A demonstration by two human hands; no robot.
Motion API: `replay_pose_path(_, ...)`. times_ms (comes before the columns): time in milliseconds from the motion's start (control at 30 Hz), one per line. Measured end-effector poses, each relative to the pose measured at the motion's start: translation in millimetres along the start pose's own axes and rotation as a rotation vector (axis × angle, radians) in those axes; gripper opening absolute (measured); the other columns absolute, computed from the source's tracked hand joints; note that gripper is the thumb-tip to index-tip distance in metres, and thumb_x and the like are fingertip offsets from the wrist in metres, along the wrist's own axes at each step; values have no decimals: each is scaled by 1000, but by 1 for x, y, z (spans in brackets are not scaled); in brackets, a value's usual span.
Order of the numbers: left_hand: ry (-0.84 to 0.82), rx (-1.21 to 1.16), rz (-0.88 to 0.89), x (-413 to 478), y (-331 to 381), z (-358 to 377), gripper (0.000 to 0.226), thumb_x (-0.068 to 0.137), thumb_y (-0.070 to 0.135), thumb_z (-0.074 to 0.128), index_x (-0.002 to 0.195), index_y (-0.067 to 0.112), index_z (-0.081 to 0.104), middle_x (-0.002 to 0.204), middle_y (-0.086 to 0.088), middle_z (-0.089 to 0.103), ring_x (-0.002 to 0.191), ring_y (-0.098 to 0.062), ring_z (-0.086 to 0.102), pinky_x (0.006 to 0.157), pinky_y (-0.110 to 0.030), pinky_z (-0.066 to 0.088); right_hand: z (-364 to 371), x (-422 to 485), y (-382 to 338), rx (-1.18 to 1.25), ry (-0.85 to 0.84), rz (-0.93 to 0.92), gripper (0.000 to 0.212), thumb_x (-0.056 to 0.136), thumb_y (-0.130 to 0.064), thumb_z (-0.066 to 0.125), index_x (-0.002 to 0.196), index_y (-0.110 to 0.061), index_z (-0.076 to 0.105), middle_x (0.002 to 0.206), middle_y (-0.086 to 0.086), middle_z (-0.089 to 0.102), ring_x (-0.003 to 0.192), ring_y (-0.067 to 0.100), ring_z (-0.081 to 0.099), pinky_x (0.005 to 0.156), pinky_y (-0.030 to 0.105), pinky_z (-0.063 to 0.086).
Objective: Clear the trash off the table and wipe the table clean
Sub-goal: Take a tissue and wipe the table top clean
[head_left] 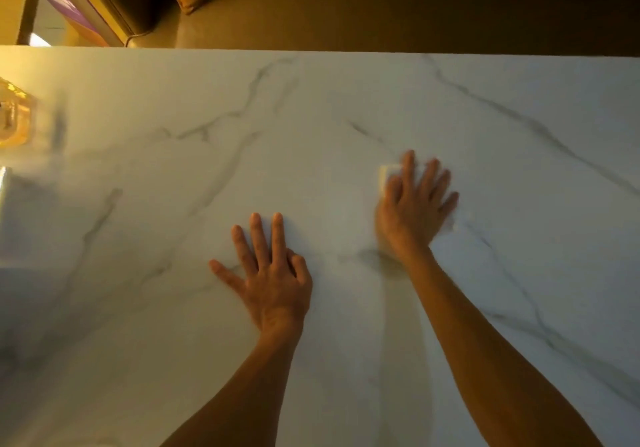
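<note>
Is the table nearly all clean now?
No trash shows around the hands on the marble table. The right hand presses a white cloth flat, wiping; the left hand rests flat beside it. A blurred amber thing at the left edge may need clearing.

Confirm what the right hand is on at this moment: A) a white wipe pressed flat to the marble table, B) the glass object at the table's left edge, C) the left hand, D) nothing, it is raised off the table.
A: the right hand lies with spread fingers on the white wipe, flat against the marble table; the left hand rests apart on bare marble.
</note>
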State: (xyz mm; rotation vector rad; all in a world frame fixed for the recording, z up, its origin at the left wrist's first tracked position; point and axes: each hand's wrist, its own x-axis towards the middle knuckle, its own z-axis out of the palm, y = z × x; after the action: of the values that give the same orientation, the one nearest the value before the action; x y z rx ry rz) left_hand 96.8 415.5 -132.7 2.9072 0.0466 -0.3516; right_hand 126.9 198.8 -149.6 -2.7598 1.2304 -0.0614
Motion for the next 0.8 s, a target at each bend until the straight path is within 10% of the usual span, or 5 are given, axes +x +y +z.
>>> replay_pose_path(267, 29, -7, -14, -2, 0, 2, 66, 88, 35, 31, 151, 39, 15, 163, 7, 10, 151, -21, -3, 112, -70, -2, -13, -75, 29, -51, -164, -822, 52, 98, -54, 28, 149, -45, 23, 161, 0, 23, 149, 24, 19, 119, 50, 14)
replay_pose_path(567, 79, -18, -4, 1, -3, 6, 64, 89, 34, 32, 151, 40, 15, 163, 7, 11, 151, -20, -2, 112, -70, -3, -17, 32, 122, -18, -63, -13, 55, 98, -51, 17, 151, -37, 18, 160, 7, 21, 147, 33, 18, 117, 58, 13)
replay_pose_path(800, 69, -14, 12, -1, -5, 2, 64, 89, 36, 29, 150, 41, 13, 163, 8, 9, 151, -20, -4, 112, -69, -6, 1, -38, 42, 36, 69, -115, 50, 100, -49, 26, 147, -36, 35, 154, 9, 38, 142, 34, 33, 115, 56, 20)
